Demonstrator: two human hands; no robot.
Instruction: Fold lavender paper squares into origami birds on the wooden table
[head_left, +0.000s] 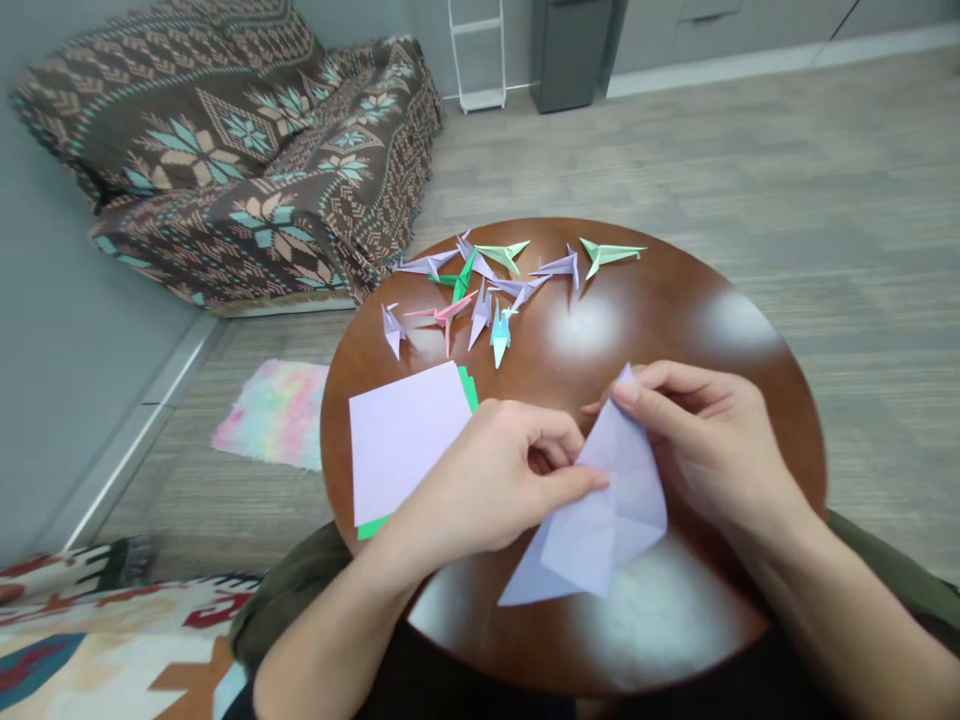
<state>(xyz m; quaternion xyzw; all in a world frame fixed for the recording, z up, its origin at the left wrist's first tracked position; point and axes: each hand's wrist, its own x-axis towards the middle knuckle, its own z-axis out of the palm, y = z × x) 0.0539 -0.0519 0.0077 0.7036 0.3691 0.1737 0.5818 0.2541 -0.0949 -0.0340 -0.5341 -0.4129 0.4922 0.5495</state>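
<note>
A partly folded sheet of lilac origami paper is held up over the front of the round table, its lower corners hanging free. My left hand pinches its left edge between thumb and fingers. At the top corner, my right hand grips the paper with thumb and index finger. To the left lies a stack of square origami paper, lilac on top with green edges showing beneath; my left forearm covers its lower right part.
Several folded paper cranes, among them a pink crane, a blue crane and a pale green crane, stand along the far side of the brown round table. A sofa with a patterned cover is behind, left of a white rack.
</note>
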